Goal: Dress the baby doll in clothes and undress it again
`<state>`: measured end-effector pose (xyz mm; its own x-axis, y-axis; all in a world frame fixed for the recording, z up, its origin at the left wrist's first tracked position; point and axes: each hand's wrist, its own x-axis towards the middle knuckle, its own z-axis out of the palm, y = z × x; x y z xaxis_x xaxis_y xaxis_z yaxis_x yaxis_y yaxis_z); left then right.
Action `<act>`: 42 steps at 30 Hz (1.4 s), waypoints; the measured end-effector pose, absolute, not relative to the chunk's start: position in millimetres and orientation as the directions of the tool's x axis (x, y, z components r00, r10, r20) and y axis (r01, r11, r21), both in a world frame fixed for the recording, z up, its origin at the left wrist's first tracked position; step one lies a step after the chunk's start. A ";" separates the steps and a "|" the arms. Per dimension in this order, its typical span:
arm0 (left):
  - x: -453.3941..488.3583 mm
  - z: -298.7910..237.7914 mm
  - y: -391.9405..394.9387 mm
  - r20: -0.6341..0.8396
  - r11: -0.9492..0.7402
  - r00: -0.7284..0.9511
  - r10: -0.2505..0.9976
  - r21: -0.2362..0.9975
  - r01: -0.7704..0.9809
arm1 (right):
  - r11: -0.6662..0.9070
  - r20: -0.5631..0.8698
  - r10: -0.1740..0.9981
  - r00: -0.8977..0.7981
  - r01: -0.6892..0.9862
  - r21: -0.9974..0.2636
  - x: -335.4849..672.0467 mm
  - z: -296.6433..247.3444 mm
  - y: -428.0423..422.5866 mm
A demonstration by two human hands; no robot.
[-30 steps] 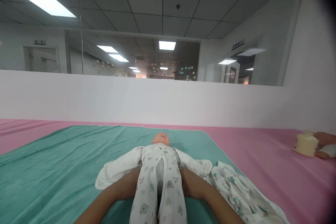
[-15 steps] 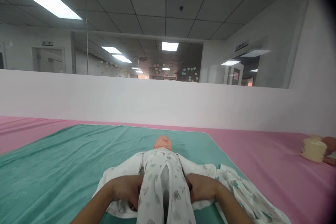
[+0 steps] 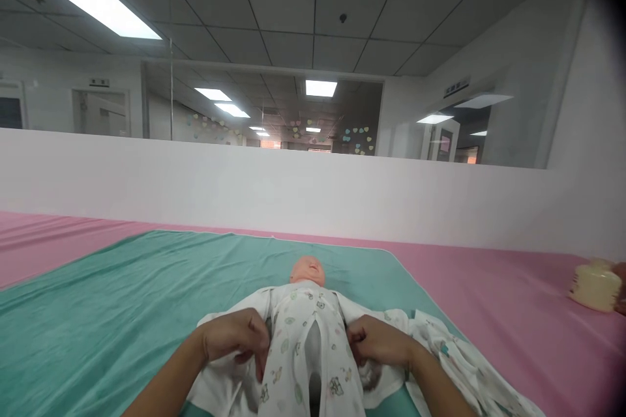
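A doll (image 3: 308,270) in printed clothing (image 3: 286,342) lies face up on a wrinkled green sheet (image 3: 122,306); left hand (image 3: 239,337) and right hand (image 3: 381,343) curl at its sides, whether pinching cloth I cannot tell; patterned fabric (image 3: 460,361) lies rightward; beyond, a pink cover (image 3: 493,293) bears a yellowish jar (image 3: 595,287); behind stands a white wall (image 3: 313,192), topped by glass (image 3: 518,104) showing ceiling lights (image 3: 321,88).

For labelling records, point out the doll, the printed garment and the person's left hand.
Doll (image 3: 307,271): head view, on its head.
Printed garment (image 3: 289,346): head view, on the fabric beside its central opening.
Left hand (image 3: 237,333): head view, on the hand's back.
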<state>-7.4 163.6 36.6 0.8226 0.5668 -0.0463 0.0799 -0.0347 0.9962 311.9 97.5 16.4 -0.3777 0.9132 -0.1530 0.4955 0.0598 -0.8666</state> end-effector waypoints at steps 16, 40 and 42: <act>19.4 10.2 183.9 0.297 -0.385 0.289 0.910 0.347 0.855 | 0.435 0.240 0.894 -0.379 0.863 -0.258 168.1 62.2 150.2; -16.7 -13.0 224.4 0.229 -0.243 0.104 0.968 0.743 0.624 | 0.320 -0.183 0.943 -0.278 0.906 0.277 157.5 84.0 204.8; -17.9 -15.3 227.9 0.229 -0.262 0.133 0.964 0.755 0.601 | 0.353 -0.148 0.935 -0.323 0.890 0.288 152.6 75.7 201.8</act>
